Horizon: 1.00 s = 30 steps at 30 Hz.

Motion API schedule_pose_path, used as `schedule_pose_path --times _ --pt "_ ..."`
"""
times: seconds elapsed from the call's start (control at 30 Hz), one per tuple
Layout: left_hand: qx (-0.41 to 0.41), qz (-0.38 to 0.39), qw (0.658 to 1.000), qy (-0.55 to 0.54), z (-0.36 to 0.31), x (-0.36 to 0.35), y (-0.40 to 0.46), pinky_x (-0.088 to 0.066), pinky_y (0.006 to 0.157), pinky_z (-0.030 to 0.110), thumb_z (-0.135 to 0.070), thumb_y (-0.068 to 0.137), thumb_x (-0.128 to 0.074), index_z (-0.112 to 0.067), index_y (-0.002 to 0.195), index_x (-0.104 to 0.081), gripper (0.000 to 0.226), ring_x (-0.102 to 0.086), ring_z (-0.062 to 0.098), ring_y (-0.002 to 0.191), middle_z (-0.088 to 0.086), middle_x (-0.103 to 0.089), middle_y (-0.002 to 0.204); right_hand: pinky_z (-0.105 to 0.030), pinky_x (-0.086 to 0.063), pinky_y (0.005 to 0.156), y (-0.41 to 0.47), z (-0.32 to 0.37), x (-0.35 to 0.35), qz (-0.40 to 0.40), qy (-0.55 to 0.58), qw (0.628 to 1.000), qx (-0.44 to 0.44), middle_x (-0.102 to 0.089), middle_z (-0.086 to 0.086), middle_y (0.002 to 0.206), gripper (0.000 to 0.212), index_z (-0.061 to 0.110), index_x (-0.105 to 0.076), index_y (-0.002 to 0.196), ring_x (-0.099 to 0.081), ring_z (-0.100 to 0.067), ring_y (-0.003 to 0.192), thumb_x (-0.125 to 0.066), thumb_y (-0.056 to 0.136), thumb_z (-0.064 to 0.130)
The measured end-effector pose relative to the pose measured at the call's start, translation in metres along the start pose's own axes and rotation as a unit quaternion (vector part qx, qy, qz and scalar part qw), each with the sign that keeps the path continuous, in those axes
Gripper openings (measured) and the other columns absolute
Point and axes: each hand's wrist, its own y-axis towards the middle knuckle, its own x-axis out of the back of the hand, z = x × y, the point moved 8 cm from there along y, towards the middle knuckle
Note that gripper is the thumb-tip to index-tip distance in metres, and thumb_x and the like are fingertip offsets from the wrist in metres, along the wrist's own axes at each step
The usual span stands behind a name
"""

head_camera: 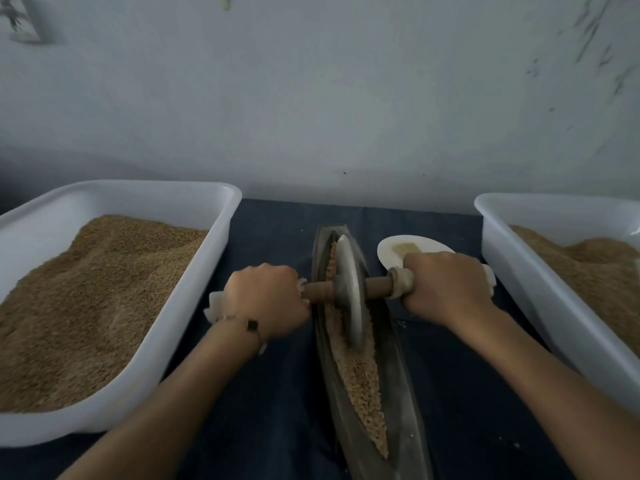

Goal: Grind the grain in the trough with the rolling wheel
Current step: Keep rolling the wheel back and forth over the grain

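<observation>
- The grain (360,375) lies as a coarse tan strip along the bottom of the trough (401,403), a long, narrow boat-shaped vessel running from near to far in the middle of the dark cloth (270,410); its tapering channel keeps the kernels under the wheel's path.
- The rolling wheel (349,289) stands upright on its edge in the far half of the trough, its rim sunk into the grain, with most of the strip on its near side.
- An axle (377,286) passes crosswise through the wheel's centre, so force can come from both sides and hold the disc vertical.
- The left hand (266,301) is clenched round the left end of the axle, over a pale wrapping; a bracelet sits on that wrist.
- The right hand (446,289) is wrapped round the right end, likewise padded, probably for comfort and grip.
- Just beyond the right hand lies a white plate (394,254) with a small brush-like item on it; I cannot tell exactly what.
- A left tub (194,289) and a right tub (512,265), both white and holding tan grain, flank the trough within reach, seemingly stock and output.
</observation>
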Motion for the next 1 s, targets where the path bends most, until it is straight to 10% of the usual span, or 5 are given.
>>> schedule_pose_path --times 0.17,0.37,0.63,0.87,1.0 --pt "-0.102 -0.234 0.966 0.034 -0.026 0.019 -0.077 -0.027 0.04 0.021 -0.016 0.056 -0.076 -0.016 0.052 -0.043 0.033 -0.037 0.016 0.034 -0.001 -0.044 0.044 -0.03 -0.036 0.05 -0.07 0.007 0.032 -0.249 0.067 0.965 0.055 -0.053 -0.007 0.056 0.02 0.01 -0.054 0.063 -0.048 -0.023 0.05 -0.074 0.063 0.011" --pt "-0.151 -0.302 0.936 0.099 -0.047 0.034 -0.088 -0.025 0.042 0.025 -0.008 0.048 -0.067 -0.016 0.05 -0.042 0.027 -0.034 0.017 0.036 0.0 -0.039 0.045 -0.031 -0.04 0.055 -0.109 -0.005 0.015 -0.256 0.09 0.962 0.015 -0.058 -0.006 0.064 0.027 0.01 -0.062 0.071 -0.054 -0.024 0.055 -0.083 0.054 0.006" --pt "-0.08 -0.094 0.988 0.095 -0.022 0.011 -0.01 -0.022 0.045 0.022 -0.04 0.083 -0.046 -0.024 0.06 -0.042 0.028 -0.039 0.007 0.047 -0.009 -0.046 0.056 -0.026 -0.023 0.048 -0.021 -0.012 -0.015 -0.013 0.038 0.999 -0.017 -0.051 0.008 0.062 0.01 0.026 -0.054 0.072 -0.051 -0.022 0.059 -0.061 0.071 0.033" --pt "-0.02 0.142 0.989 -0.03 -0.002 -0.008 0.044 -0.038 0.05 0.023 -0.035 0.059 -0.053 -0.017 0.052 -0.061 0.021 -0.058 0.016 0.054 -0.004 -0.059 0.051 -0.027 -0.031 0.053 0.037 -0.011 -0.029 0.187 0.081 0.979 0.002 -0.053 0.008 0.066 0.011 0.026 -0.055 0.063 -0.049 -0.011 0.061 -0.055 0.072 0.032" --pt "-0.037 0.102 0.994 0.031 -0.008 -0.002 0.04 -0.036 0.049 0.023 -0.036 0.07 -0.051 -0.018 0.06 -0.063 0.024 -0.056 0.014 0.053 -0.004 -0.059 0.054 -0.029 -0.036 0.057 0.024 -0.008 -0.026 0.142 0.077 0.987 0.004 -0.059 0.006 0.074 0.013 0.023 -0.062 0.076 -0.054 -0.018 0.067 -0.054 0.076 0.034"
